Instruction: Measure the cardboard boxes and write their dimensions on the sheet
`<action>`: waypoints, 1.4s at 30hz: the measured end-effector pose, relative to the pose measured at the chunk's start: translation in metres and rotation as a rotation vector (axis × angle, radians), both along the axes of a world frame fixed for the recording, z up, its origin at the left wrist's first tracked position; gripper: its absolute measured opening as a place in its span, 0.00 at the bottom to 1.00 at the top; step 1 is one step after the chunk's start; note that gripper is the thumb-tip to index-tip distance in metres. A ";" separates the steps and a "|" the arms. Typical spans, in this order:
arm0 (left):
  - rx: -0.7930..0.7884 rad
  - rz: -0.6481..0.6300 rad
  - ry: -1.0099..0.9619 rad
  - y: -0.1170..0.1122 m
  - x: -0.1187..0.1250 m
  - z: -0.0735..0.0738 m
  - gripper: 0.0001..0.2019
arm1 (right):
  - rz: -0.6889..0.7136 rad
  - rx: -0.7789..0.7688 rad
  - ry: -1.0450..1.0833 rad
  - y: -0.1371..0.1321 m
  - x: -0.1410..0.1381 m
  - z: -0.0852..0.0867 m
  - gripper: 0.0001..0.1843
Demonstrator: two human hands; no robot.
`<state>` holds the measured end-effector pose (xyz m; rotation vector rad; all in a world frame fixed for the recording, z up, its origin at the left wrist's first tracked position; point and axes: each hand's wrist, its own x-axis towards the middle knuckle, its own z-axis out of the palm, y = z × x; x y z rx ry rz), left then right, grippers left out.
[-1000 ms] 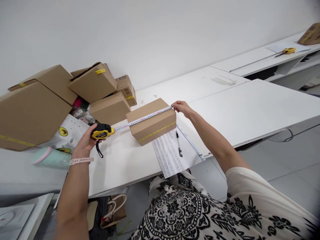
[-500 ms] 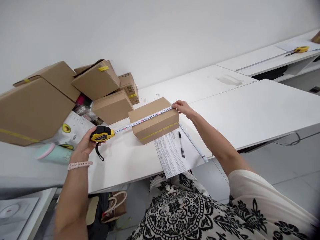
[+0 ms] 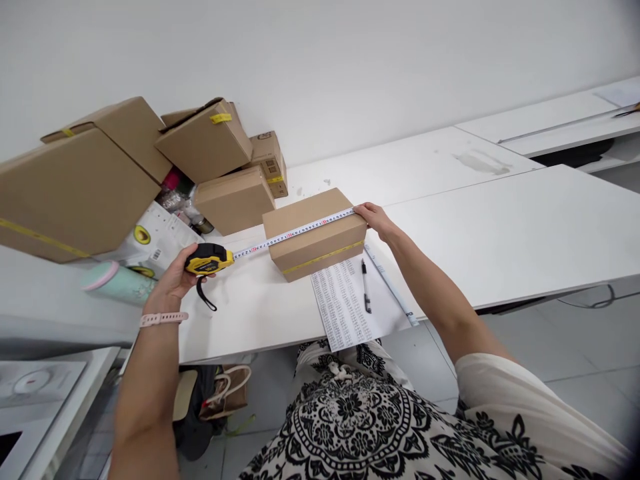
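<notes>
My left hand [image 3: 176,273] is closed around a black and yellow tape measure [image 3: 207,259], whose black wrist strap hangs below. The white blade [image 3: 300,231] runs out to the right across the top of a brown cardboard box [image 3: 314,217]. At the box's far right edge, my right hand [image 3: 374,217] pinches the end of the blade. A strip of yellow tape lines the box's front side. The box rests partly over a printed sheet of numbers [image 3: 340,307], on which a black pen [image 3: 367,287] lies.
Several cardboard boxes [image 3: 75,187] are stacked at the left against the wall. By them are a bag with avocado pictures [image 3: 157,233] and a mint green bottle [image 3: 120,283]. A white-blue strip [image 3: 390,285] lies beside the pen. The white table [image 3: 480,227] stretches right.
The view has shifted a little, so the table's things appear slightly displaced. Both hands keep their hold on the tape measure, with the blade still stretched over the box.
</notes>
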<state>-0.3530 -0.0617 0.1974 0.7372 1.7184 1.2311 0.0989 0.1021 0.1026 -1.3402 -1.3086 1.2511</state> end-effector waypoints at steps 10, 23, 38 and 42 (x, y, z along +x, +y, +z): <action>0.077 0.059 0.006 -0.013 0.009 0.005 0.12 | 0.003 0.036 -0.071 -0.006 0.004 0.015 0.11; -0.092 -0.809 -0.597 -0.129 0.182 -0.055 0.34 | -0.023 0.406 -0.061 0.071 -0.027 0.097 0.03; -0.013 -0.639 -0.889 -0.133 0.301 -0.074 0.30 | 0.311 0.329 -0.522 0.030 -0.096 0.060 0.19; 0.000 -0.632 -0.867 -0.130 0.301 -0.068 0.32 | 0.335 0.345 -0.693 0.028 -0.095 0.061 0.26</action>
